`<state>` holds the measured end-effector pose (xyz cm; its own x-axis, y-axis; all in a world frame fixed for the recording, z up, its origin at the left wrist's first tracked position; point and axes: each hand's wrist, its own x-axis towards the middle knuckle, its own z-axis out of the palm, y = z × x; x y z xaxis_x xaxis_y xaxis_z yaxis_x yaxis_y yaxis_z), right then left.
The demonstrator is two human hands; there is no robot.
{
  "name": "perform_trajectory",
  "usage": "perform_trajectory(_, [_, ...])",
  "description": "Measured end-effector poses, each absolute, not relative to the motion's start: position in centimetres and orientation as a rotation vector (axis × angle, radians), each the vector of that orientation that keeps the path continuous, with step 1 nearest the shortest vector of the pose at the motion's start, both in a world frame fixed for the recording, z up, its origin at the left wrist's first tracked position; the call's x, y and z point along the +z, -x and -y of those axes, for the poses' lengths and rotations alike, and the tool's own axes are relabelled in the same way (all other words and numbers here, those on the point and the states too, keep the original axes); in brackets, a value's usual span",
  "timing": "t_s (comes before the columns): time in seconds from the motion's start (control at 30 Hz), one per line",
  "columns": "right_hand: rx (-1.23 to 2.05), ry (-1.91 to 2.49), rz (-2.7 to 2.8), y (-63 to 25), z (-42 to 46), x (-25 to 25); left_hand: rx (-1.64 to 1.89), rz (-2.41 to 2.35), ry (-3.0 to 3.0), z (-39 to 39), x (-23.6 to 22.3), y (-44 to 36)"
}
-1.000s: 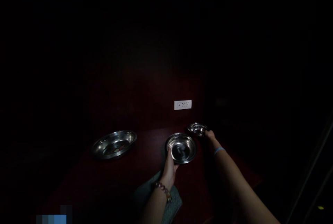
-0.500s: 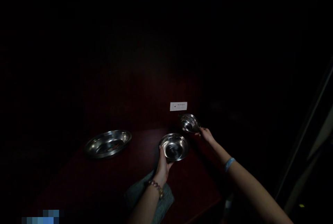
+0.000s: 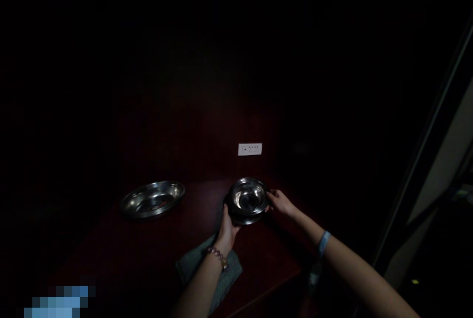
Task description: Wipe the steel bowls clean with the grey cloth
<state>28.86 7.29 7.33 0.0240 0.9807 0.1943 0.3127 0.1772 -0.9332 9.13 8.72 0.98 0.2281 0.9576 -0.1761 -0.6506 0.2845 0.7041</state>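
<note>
The scene is very dark. My left hand [image 3: 226, 227], with a bead bracelet at the wrist, grips the near-left rim of a steel bowl [image 3: 241, 217]. A smaller steel bowl [image 3: 248, 197] sits nested inside it. My right hand [image 3: 280, 202], a blue band on that wrist, holds the small bowl's right rim. Both bowls are just above a dark red table [image 3: 155, 254].
A wide, shallow steel basin [image 3: 152, 199] stands on the table to the left. A grey-green cloth [image 3: 209, 271] lies under my left forearm near the table's front edge. A white socket plate [image 3: 250, 149] is on the dark wall behind. A pale door frame [image 3: 436, 160] is at the right.
My right hand carried the small bowl from the table's far right, lifted it, and set it into the bowl in my left hand. The view shifted slightly.
</note>
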Motion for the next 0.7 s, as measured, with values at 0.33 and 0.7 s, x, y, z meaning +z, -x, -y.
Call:
perform_trajectory(0.33, [0.846, 1.41, 1.568, -28.2, -7.3, 6.4, 1.183, -0.664, -0.545, -8.8, 1.0, -9.3])
perform_trajectory(0.7, [0.885, 1.635, 1.589, -27.2, -7.2, 6.4, 1.15, -0.642, -0.539, -8.7, 1.1, -9.2])
